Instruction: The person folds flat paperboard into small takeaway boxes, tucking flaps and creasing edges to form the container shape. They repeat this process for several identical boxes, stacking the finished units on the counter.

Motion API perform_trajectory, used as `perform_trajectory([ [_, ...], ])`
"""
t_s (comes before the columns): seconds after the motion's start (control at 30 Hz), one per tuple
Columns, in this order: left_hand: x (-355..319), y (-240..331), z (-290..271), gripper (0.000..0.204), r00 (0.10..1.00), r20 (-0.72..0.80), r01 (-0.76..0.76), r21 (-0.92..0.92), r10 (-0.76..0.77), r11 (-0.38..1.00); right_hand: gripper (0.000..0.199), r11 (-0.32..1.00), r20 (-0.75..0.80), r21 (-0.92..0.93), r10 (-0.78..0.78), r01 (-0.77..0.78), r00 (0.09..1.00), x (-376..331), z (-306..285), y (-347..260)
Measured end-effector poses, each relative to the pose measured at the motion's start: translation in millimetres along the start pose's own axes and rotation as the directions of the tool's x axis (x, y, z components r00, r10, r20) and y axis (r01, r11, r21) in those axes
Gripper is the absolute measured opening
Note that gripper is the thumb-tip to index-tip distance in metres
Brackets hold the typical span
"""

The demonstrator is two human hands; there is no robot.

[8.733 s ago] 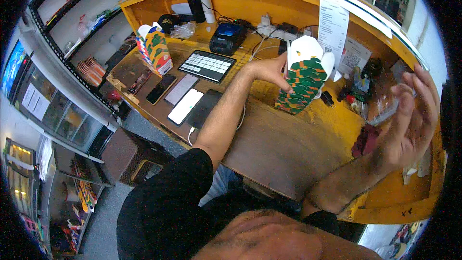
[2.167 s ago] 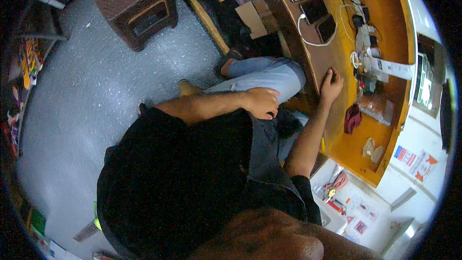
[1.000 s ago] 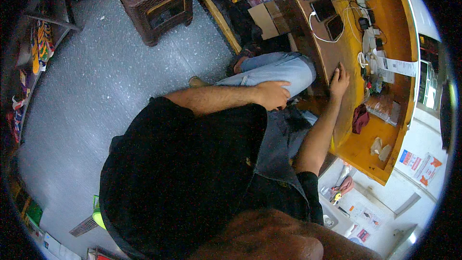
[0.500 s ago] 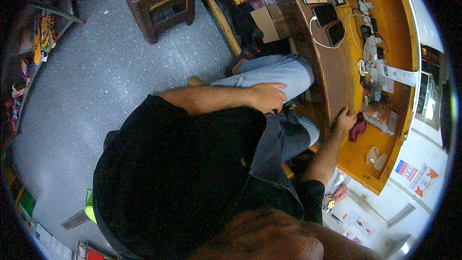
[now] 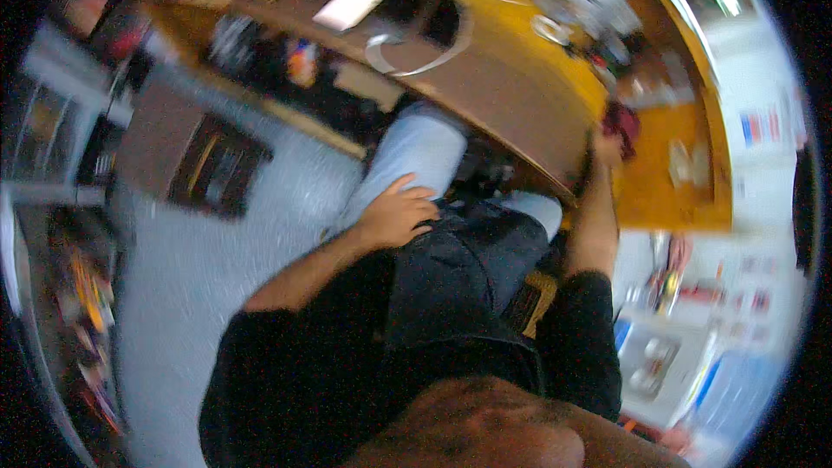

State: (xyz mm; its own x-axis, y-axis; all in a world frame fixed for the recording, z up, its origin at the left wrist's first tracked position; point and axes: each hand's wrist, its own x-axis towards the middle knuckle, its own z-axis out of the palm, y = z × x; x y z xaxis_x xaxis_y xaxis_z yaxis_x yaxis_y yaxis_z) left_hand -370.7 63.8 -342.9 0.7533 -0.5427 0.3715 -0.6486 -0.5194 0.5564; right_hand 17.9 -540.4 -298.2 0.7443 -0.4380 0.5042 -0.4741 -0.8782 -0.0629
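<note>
The picture is blurred by motion. My left hand [image 5: 397, 213] lies flat on my left thigh in light blue jeans [image 5: 416, 152], fingers apart, holding nothing. My right arm reaches up to the front edge of the curved wooden desk [image 5: 511, 113]. My right hand [image 5: 606, 149] sits at that edge beside a dark red object [image 5: 620, 121]; its fingers are too blurred to read. A white cable [image 5: 416, 54] loops across the desk, with a white flat device [image 5: 351, 2] behind it.
A brown low cabinet [image 5: 186, 156] stands on the grey floor [image 5: 260, 234] to my left. Boxes and packets [image 5: 299, 65] sit under the desk. Small clutter [image 5: 563, 0] crowds the orange desk top [image 5: 659, 182]. Shelves with goods [image 5: 78, 295] line the left wall.
The view has swung and blurred. My right hand slid along the desk edge toward the dark red object. My left hand stayed on my thigh.
</note>
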Motion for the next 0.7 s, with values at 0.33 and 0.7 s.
perform_trajectory([
  [0.33,25.8,8.2,-12.6,0.021,0.982,0.117,0.134,0.103,-0.145,0.986,0.087,0.977,0.163,0.124,0.153,-0.174,0.975,-38.2,-36.7,-78.8],
  [0.7,42.9,7.3,-16.1,0.018,0.972,-0.027,0.231,-0.035,-0.232,0.972,0.063,0.975,-0.212,0.197,-0.061,0.104,0.975,-70.5,-85.5,-105.7],
])
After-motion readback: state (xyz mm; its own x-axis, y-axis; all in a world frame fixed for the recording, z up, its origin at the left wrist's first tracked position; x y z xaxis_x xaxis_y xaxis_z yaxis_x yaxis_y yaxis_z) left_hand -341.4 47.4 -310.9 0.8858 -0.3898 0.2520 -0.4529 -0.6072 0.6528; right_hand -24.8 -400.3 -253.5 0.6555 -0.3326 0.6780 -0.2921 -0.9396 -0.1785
